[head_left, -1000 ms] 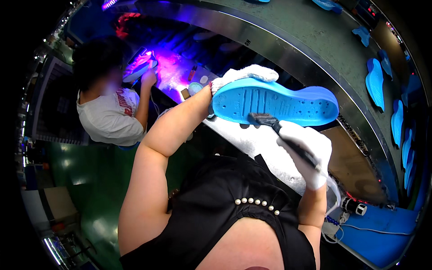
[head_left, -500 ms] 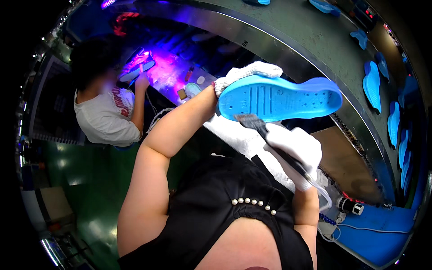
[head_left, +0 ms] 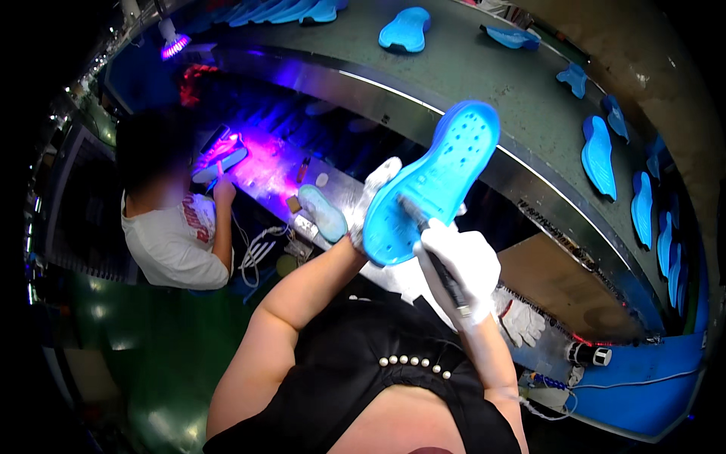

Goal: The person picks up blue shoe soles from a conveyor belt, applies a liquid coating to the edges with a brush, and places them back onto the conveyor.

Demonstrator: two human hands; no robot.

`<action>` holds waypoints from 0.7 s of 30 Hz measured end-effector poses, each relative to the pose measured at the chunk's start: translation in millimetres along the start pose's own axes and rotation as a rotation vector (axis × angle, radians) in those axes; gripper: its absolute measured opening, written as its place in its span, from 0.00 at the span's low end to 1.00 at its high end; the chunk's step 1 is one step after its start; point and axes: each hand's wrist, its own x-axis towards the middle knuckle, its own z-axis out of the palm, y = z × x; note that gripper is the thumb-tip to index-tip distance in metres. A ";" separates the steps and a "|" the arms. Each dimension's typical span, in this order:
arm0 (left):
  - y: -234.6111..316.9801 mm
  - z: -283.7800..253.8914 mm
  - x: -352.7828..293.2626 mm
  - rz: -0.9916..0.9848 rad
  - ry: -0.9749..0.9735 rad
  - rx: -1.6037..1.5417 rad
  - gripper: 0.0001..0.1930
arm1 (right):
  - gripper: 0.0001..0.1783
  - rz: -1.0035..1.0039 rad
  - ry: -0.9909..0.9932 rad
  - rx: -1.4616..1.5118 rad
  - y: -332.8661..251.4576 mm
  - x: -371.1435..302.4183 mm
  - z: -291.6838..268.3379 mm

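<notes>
My left hand [head_left: 376, 185], in a white knit glove, grips a bright blue shoe sole [head_left: 454, 163] along its left edge. The sole is tilted up, its holed end away from me and its recessed face toward me. Part of the left hand is hidden behind it. My right hand [head_left: 465, 265], also white-gloved, is closed round the dark handle of a brush [head_left: 445, 278]. The bristles touch the sole's recessed face near its middle.
A curved green conveyor belt [head_left: 484, 83] carries several blue soles [head_left: 405, 30] beyond my hands. At the left, a co-worker [head_left: 178, 234] holds a sole under purple light. A pale sole [head_left: 324, 213] and spare white gloves [head_left: 522, 324] lie on the metal bench.
The sole has swung from nearly level to a steep tilt, its holed end now up and away. The brush has moved from the sole's near edge onto its recessed face.
</notes>
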 end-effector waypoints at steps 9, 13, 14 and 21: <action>63.7 5.5 -39.6 0.106 -0.059 0.136 0.51 | 0.16 0.687 0.388 0.594 20.6 -71.0 -25.8; 179.0 34.9 77.6 0.034 -0.200 0.096 0.40 | 0.17 0.776 0.454 0.525 13.2 -71.6 -14.1; 203.2 47.1 111.0 0.107 -0.115 -0.005 0.34 | 0.17 0.786 0.465 0.526 12.1 -69.5 -8.3; 339.7 -67.0 180.6 0.854 0.744 2.168 0.23 | 0.17 0.823 0.427 0.421 17.7 -77.1 12.4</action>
